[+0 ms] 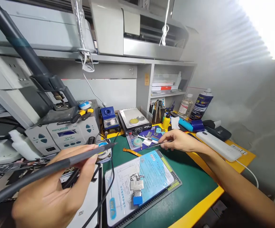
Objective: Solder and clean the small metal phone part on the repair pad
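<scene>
My left hand point(54, 186) is closed around a black pen-shaped tool point(87, 154); its pointed end reaches out over the green mat point(189, 171). Farther off, the fingers of my right hand point(172, 140) pinch slim dark tweezers point(154, 145), whose tips point left beside a round pale-green disc point(137, 142). Between the hands, a blue-and-white printed package point(155, 171) lies on a dark mesh pad point(175, 181). On the package rests a small silver metal part point(136, 185) with a blue end. An orange flex cable point(131, 152) lies just behind the package.
A black cable point(112, 172) crosses the package's left edge, near a white Mi device point(87, 202). Behind are a grey rework station point(66, 134), a blue iron stand point(108, 117) and a hot plate point(134, 118). A spray can point(201, 106) and white power strip point(218, 147) stand right.
</scene>
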`<state>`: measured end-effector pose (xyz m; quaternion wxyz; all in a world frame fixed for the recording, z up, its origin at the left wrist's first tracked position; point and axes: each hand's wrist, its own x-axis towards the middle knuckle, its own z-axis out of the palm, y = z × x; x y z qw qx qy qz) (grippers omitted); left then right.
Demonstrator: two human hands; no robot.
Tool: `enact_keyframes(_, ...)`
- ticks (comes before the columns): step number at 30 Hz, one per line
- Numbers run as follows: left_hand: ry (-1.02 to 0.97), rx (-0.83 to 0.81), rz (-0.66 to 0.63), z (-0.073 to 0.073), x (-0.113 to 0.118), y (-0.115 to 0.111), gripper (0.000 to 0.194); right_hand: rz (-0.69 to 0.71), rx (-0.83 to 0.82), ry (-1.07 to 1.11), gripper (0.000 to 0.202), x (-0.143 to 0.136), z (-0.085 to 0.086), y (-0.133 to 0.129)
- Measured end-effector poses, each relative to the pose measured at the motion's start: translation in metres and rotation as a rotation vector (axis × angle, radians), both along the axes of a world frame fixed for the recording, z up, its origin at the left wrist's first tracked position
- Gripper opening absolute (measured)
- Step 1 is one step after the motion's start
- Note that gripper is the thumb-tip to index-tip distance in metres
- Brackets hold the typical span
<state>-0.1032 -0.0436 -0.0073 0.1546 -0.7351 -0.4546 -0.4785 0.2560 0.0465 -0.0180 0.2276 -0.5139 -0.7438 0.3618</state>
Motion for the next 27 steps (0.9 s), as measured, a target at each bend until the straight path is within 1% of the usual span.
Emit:
enact_keyframes(2, 0.037, 0.022, 0.036, 0.017, 0.009, 0.0, 0.012, 0.006, 0.063, -0.067, 0.023, 0.006, 0.003, -0.001)
enact_keyframes(4, 0.16, 0.038, 0.008, 0.036, 0.016, 0.005, 0.01, -0.001, 0.132, -0.106, 0.018, 0.01, 0.005, -0.002)
enact_keyframes(5, 0.253, 0.084, -0.043, 0.046, 0.02, 0.009, 0.009, -0.011, 0.166, -0.11, 0.017, 0.011, 0.006, -0.002)
enact_keyframes(6, 0.344, 0.077, -0.071, 0.056, 0.024, 0.014, 0.009, -0.025, 0.202, -0.103, 0.017, 0.011, 0.007, -0.003)
enact_keyframes(7, 0.424, 0.078, -0.048, 0.066, 0.028, 0.02, 0.011, -0.042, 0.239, -0.086, 0.018, 0.011, 0.009, -0.004)
enact_keyframes(8, 0.491, 0.045, 0.006, 0.077, 0.033, 0.026, 0.015, -0.062, 0.277, -0.059, 0.02, 0.01, 0.011, -0.005)
enact_keyframes(9, 0.517, 0.092, 0.033, 0.088, 0.04, 0.032, 0.018, -0.084, 0.316, -0.024, 0.022, 0.01, 0.014, -0.008)
enact_keyframes(11, 0.604, 0.03, 0.123, 0.109, 0.054, 0.042, 0.021, -0.134, 0.393, 0.067, 0.026, 0.01, 0.023, -0.018)
enact_keyframes(13, 0.637, -0.015, 0.178, 0.129, 0.068, 0.05, 0.023, -0.205, 0.487, 0.176, 0.029, 0.009, 0.033, -0.036)
enact_keyframes(15, 0.627, -0.044, 0.181, 0.144, 0.081, 0.055, 0.024, -0.307, 0.635, 0.309, 0.026, 0.007, 0.042, -0.059)
enact_keyframes(16, 0.611, -0.063, 0.176, 0.15, 0.087, 0.056, 0.023, -0.377, 0.767, 0.434, 0.023, 0.004, 0.046, -0.07)
enact_keyframes(17, 0.604, -0.086, 0.161, 0.153, 0.093, 0.057, 0.022, -0.385, 0.86, 0.529, 0.023, -0.001, 0.049, -0.08)
enact_keyframes(18, 0.596, -0.121, 0.13, 0.155, 0.098, 0.058, 0.021, -0.325, 0.831, 0.528, 0.024, -0.008, 0.052, -0.089)
enact_keyframes(19, 0.58, -0.173, 0.078, 0.155, 0.102, 0.057, 0.02, -0.259, 0.764, 0.489, 0.021, -0.016, 0.053, -0.094)
enact_keyframes(20, 0.552, -0.241, 0.009, 0.153, 0.107, 0.057, 0.019, -0.204, 0.635, 0.427, 0.015, -0.025, 0.054, -0.096)
enact_keyframes(21, 0.511, -0.315, -0.066, 0.151, 0.111, 0.056, 0.018, -0.152, 0.5, 0.38, 0.019, -0.034, 0.055, -0.094)
enact_keyframes(22, 0.463, -0.389, -0.138, 0.147, 0.116, 0.054, 0.018, -0.126, 0.42, 0.367, 0.03, -0.044, 0.055, -0.09)
enact_keyframes(23, 0.417, -0.452, -0.194, 0.142, 0.12, 0.052, 0.018, -0.118, 0.375, 0.377, 0.035, -0.053, 0.054, -0.084)
enact_keyframes(24, 0.378, -0.497, -0.229, 0.138, 0.123, 0.05, 0.018, -0.103, 0.347, 0.423, 0.033, -0.061, 0.054, -0.076)
enact_keyframes(26, 0.337, -0.528, -0.246, 0.129, 0.13, 0.047, 0.017, -0.063, 0.307, 0.504, 0.023, -0.073, 0.051, -0.061)
enact_keyframes(27, 0.32, -0.529, -0.244, 0.125, 0.132, 0.045, 0.016, -0.047, 0.293, 0.523, 0.026, -0.077, 0.05, -0.056)
